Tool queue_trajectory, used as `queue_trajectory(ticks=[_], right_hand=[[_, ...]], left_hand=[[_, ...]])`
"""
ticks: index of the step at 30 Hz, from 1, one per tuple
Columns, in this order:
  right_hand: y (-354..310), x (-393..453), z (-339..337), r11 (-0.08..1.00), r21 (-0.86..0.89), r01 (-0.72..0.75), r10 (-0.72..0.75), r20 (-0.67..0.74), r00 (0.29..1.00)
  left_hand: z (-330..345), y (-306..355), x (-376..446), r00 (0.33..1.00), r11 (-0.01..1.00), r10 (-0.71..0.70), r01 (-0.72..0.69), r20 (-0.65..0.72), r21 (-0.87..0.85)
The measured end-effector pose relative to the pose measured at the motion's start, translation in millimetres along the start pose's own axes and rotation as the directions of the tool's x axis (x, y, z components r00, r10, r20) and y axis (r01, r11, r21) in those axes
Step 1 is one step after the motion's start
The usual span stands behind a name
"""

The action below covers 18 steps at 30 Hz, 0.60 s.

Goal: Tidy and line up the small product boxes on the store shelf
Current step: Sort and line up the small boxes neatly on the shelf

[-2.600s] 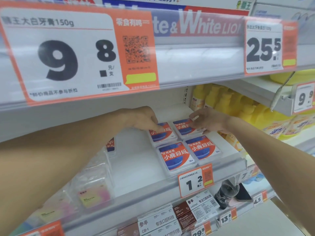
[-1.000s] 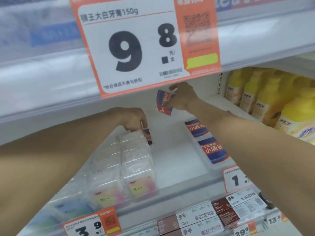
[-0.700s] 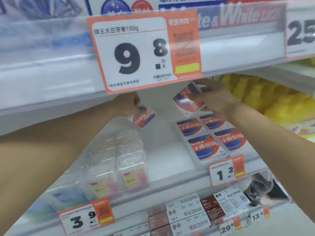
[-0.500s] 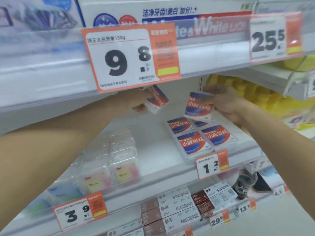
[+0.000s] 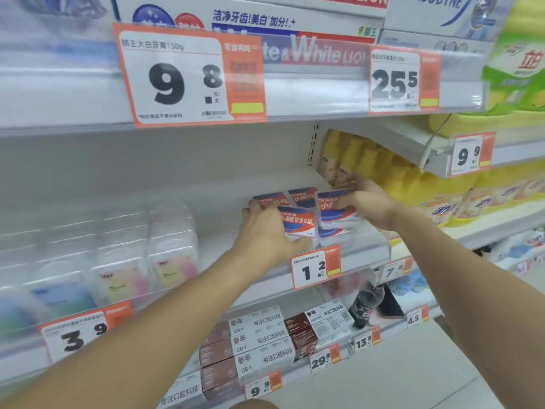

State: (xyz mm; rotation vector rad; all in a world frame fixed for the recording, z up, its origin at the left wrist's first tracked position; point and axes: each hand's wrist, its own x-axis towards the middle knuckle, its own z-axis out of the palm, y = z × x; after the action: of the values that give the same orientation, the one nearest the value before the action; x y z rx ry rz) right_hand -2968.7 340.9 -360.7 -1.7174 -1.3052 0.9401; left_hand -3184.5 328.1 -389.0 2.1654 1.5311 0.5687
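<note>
Having come down from mid-air a moment ago, both hands now set boxes onto the stack at the shelf (image 5: 351, 255) front: left hand (image 5: 265, 231) grasping one box (image 5: 296, 224), right hand (image 5: 365, 205) grasping another box (image 5: 331, 212), so lining up looks nearly finished.

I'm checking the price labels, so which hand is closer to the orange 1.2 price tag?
Left. The left hand grips a red-and-blue box just above and left of the 1.2 price tag. The right hand holds another box higher up, to the tag's upper right.
</note>
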Motion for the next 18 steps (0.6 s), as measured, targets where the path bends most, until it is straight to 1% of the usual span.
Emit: queue_trajectory(ticks=[3,6,8,11,15,18], right_hand=[[1.5,-4.3,3.0,0.984,-0.155,0.088,-0.083,0.037,0.996],[7.4,-11.8,1.3,0.947,-0.282,0.151,-0.167,-0.035,0.985],[15.8,-17.0,-2.0,0.922,-0.369,0.114,-0.160,-0.096,0.982],[31.1,-19.8,-3.9,0.950,-0.302,0.079,-0.125,-0.136,0.983],[45.3,-28.4,-3.3,0.983,-0.122,0.137,-0.136,0.018,0.991],[54.9,-33.3,-6.6,0.984,-0.020,0.175,-0.172,0.092,0.981]], left_hand=[[8.2,-7.4,-11.3,0.998,0.999,0.007,-0.010,-0.057,-0.045],[16.6,-10.1,-23.1,0.990,0.996,0.044,-0.054,-0.133,-0.073],[22.7,-11.0,-28.3,0.979,0.994,0.035,-0.054,-0.201,-0.092],[31.0,-9.0,-29.3,0.960,0.990,-0.002,-0.037,-0.280,-0.134],[37.4,-2.6,-28.9,0.948,0.984,-0.021,-0.036,-0.318,-0.173],[37.9,-4.9,-30.8,0.949,0.981,-0.030,-0.032,-0.313,-0.190]])
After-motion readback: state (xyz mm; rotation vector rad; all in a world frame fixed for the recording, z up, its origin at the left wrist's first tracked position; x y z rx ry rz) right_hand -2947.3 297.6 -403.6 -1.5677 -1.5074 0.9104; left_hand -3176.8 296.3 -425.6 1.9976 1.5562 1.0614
